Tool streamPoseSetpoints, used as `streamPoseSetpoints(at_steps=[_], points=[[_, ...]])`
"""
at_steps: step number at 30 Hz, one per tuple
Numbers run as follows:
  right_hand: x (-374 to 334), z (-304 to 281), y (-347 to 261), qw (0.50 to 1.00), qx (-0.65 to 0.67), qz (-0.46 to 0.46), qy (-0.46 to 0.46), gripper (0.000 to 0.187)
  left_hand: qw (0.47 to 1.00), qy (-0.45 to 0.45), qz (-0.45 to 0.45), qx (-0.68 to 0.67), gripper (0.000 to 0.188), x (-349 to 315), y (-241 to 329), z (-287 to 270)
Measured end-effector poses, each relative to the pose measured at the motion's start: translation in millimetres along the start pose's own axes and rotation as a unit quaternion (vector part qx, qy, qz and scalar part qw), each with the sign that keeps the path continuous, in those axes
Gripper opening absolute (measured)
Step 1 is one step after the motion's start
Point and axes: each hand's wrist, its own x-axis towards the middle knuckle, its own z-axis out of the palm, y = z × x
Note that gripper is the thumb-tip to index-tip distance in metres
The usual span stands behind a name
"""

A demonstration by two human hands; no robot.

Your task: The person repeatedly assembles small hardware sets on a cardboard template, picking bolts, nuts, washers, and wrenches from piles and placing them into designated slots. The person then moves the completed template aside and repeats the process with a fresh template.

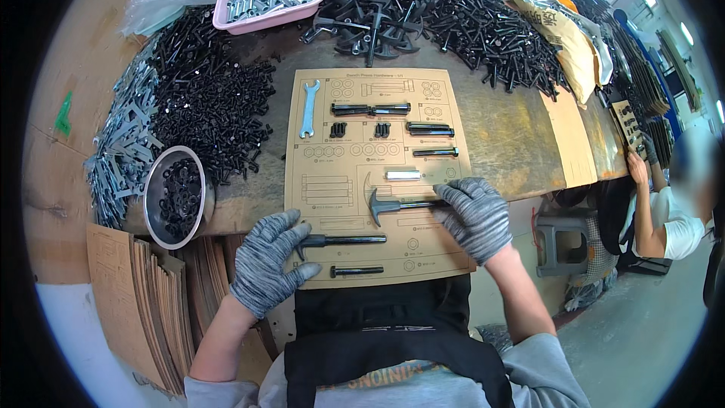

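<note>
Right hand [474,217]: at right end of far T-bar [411,205], laid left-right; unclear whether pinching
Left hand [266,266]: spread around near T-bar's [347,240] left end

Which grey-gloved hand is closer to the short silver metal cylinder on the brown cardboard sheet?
Right. The right hand is just off the silver cylinder's right end; the left hand is farther, lower left.

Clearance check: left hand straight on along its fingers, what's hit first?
Probably the lower black hammer-shaped piece, its head right at the left hand; depth is unclear, they may be touching now.
</note>
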Motion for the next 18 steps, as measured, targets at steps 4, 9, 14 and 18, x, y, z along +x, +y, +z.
streamPoseSetpoints(at_steps=[4,9,14,18], points=[[3.7,14.0,11.6,0.998,-0.017,-0.053,-0.027,0.017,1.0,-0.018,0.0,0.006,0.051,-3.8,-4.9,2.5],[14.6,21.7,5.2,0.999,-0.032,-0.026,-0.002,0.018,1.0,0.001,-0.002,0.01,0.049,-4.4,-8.4,9.7],[14.1,13.5,-35.1,0.99,0.111,-0.084,-0.009,0.027,1.0,0.016,0.002,0.007,0.049,-10.7,-11.8,15.5],[4.2,34.6,-60.3,0.986,0.116,-0.108,-0.061,0.016,1.0,0.007,0.009,0.019,0.053,-7.6,-9.6,12.8]])
